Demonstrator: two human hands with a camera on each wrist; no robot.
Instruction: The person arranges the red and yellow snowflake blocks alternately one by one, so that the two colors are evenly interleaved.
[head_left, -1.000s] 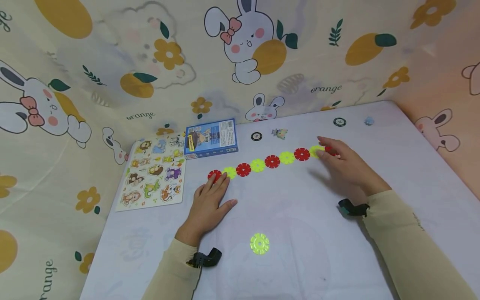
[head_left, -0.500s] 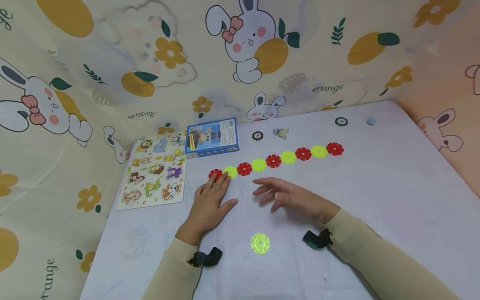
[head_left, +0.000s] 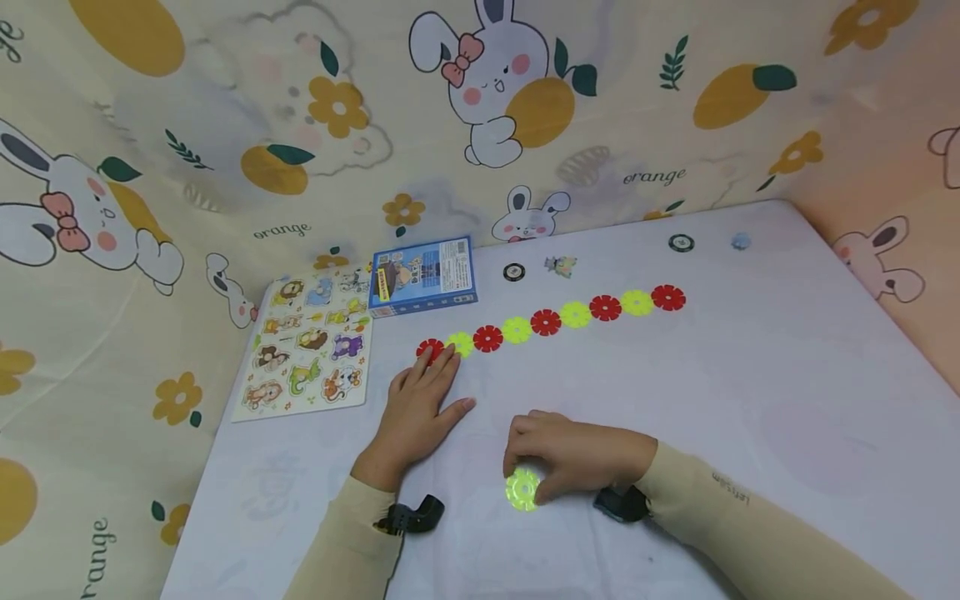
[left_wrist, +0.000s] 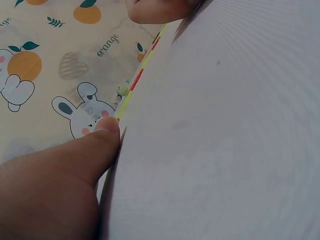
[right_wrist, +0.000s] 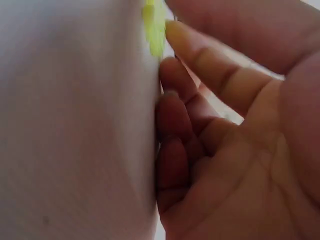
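Note:
In the head view a row of red and yellow-green notched plastic discs, alternating in colour, slants up across the table. My left hand [head_left: 414,417] lies with straight fingers, its fingertips over the red disc [head_left: 429,349] and yellow-green disc [head_left: 462,343] at the row's left end. Nearer to me, my right hand [head_left: 570,452] pinches a single yellow-green disc [head_left: 521,492] between thumb and index finger. That disc [right_wrist: 156,30] shows edge-on in the right wrist view, with the other fingers curled beside it. Another red disc [head_left: 668,297] ends the row on the right.
Left of the row lies an animal picture board [head_left: 303,346], with a blue box [head_left: 423,277] beside it. Behind the row are a black ring-like piece [head_left: 513,272], a small figure [head_left: 560,266], a second black ring-like piece [head_left: 681,242] and a small blue thing [head_left: 741,241].
My right hand has come from the row's right end, left and toward me, and now grips the single yellow-green disc. The left hand stays in place.

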